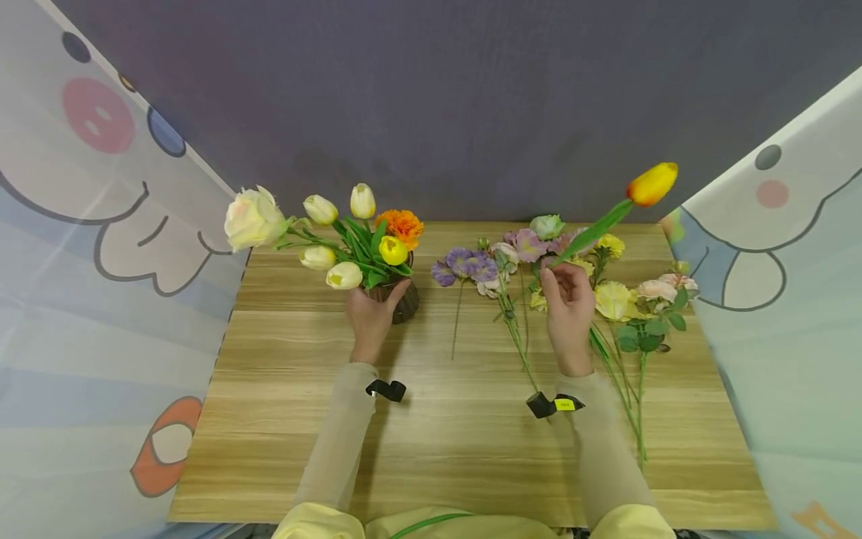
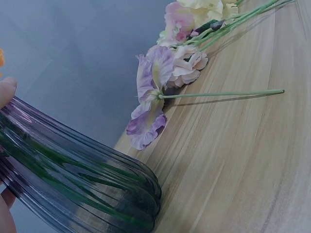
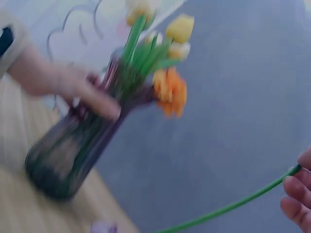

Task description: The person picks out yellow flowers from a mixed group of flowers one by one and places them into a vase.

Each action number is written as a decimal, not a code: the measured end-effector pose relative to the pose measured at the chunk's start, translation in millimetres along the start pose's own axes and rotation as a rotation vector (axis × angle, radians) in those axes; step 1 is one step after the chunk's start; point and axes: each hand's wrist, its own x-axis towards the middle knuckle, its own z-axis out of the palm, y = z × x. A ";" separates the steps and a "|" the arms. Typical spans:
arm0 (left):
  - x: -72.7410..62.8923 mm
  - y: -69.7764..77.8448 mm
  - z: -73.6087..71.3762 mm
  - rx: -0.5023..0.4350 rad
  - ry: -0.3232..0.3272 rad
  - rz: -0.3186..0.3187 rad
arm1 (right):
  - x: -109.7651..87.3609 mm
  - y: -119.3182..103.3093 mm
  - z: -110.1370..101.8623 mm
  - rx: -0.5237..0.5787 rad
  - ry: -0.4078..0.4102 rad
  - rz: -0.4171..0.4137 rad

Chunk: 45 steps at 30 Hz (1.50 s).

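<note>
My left hand (image 1: 373, 322) grips the neck of a ribbed, see-through purplish glass vase (image 2: 87, 179). White tulips (image 1: 362, 201), a yellow tulip (image 1: 393, 251), an orange ruffled flower (image 1: 402, 227) and a large cream rose (image 1: 254, 218) rise from it, the rose leaning far out left. Green stems show through the glass. To the right, my right hand (image 1: 571, 311) pinches the stem (image 3: 218, 211) of a yellow tulip with an orange-red base (image 1: 652, 185). Its bloom points up and right, above the flowers lying on the table.
On the wooden table (image 1: 458, 434) a purple flower (image 1: 465, 266) lies right of the vase. Farther right are mauve blooms (image 1: 528, 244), yellow flowers (image 1: 614, 301) and a peach rose stem (image 1: 656, 290), stems toward the front. A grey wall (image 1: 444, 112) stands behind; cartoon-print curtains hang at both sides.
</note>
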 end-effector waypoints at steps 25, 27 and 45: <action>0.1 -2.0 0.8 0.054 0.026 0.051 | 22.4 -23.0 140.1 0.071 -0.141 -0.277; 0.0 -2.1 0.7 0.051 0.027 0.051 | 16.8 -11.7 147.3 -0.040 -0.190 -0.240; -2.3 -2.1 0.8 0.039 0.022 0.012 | -37.1 50.5 122.9 -0.186 -0.338 0.057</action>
